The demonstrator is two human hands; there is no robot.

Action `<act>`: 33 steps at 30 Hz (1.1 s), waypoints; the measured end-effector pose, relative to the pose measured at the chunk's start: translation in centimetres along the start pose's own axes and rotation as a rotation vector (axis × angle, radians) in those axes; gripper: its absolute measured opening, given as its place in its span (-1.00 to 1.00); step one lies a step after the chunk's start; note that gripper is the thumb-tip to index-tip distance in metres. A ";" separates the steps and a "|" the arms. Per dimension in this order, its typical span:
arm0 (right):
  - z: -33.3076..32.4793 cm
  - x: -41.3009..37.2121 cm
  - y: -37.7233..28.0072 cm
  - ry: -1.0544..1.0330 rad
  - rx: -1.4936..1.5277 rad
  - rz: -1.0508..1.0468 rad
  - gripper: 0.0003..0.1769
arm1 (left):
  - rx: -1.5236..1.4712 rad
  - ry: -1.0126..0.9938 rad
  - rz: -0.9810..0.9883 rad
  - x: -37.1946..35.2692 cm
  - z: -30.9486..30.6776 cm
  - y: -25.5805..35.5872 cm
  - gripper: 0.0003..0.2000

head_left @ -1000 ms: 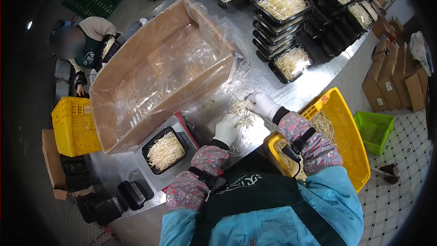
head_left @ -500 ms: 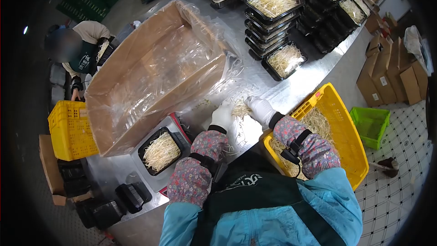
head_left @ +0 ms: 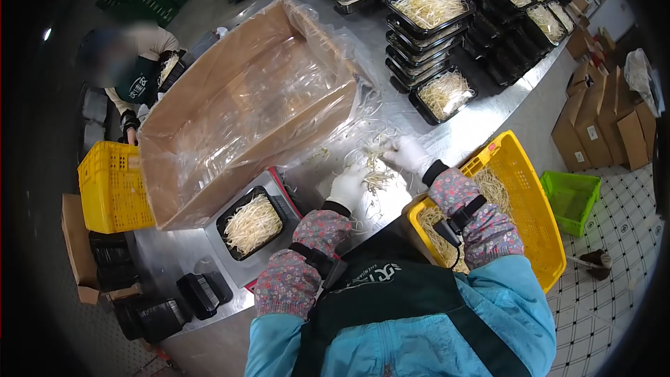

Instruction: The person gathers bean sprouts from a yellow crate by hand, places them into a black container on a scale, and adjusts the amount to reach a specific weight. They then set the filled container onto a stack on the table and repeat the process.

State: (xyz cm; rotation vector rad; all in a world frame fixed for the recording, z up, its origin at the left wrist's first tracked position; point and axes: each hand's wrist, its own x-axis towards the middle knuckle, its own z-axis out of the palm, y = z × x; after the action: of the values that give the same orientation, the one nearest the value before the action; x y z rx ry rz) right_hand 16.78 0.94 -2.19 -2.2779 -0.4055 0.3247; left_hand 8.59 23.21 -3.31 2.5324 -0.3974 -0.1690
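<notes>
My left hand (head_left: 349, 187), in a white glove, is closed on a loose bunch of bean sprouts (head_left: 377, 180) just above the metal table. Close by on the right, my right hand (head_left: 410, 156), gloved too, pinches some sprouts at the bunch's far side. More sprouts lie scattered on the metal around both hands. Left of my left forearm, a black tray (head_left: 229, 239) heaped with sprouts rests on a scale (head_left: 244, 274). A yellow crate (head_left: 537, 216) holding loose sprouts stands beneath and beside my right forearm.
A large plastic-lined cardboard box (head_left: 230, 119) stands left of centre. Stacked sprout-filled trays (head_left: 429, 7) occupy the table's far right. Spare black trays (head_left: 202, 295) sit at the near left. Across the table, a person (head_left: 139, 73) holds a tray beside another yellow crate (head_left: 115, 185).
My hands have moved apart: the left nearer my body, the right slightly rightward. The bunch between them has spread looser. The whole view has shifted a little.
</notes>
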 end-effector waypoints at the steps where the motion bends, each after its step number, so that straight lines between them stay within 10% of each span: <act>1: 1.6 0.1 0.4 -0.133 -0.088 0.060 -0.66 | 0.026 -0.008 -0.033 0.0 -0.2 0.5 -0.69; 10: 1.4 -2.6 -2.2 -0.154 -0.349 -0.194 -0.12 | -0.273 0.168 -0.012 -5.6 -3.3 0.6 -0.61; 18: 3.7 -2.9 -0.9 -0.121 -0.338 -0.041 -0.56 | -0.402 -0.016 0.004 -11.2 -8.0 3.7 -0.64; 25: -1.6 -1.1 -6.1 -0.176 -0.014 0.129 -0.55 | -0.448 -0.061 -0.058 -16.6 -13.0 5.3 -0.63; 29: 0.8 0.2 -2.1 -0.179 -0.390 -0.162 -0.55 | -0.489 0.070 0.087 -20.0 -13.3 4.2 -0.64; 33: -0.9 0.4 -7.8 -0.133 -0.134 0.092 -0.55 | -0.447 0.166 0.121 -23.4 -15.0 4.0 -0.66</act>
State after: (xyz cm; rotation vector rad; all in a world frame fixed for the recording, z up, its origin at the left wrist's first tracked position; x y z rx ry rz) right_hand 15.98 5.52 4.20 -2.4183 -0.4013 0.5111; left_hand -11.54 35.13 12.23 2.0584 -0.3957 0.0010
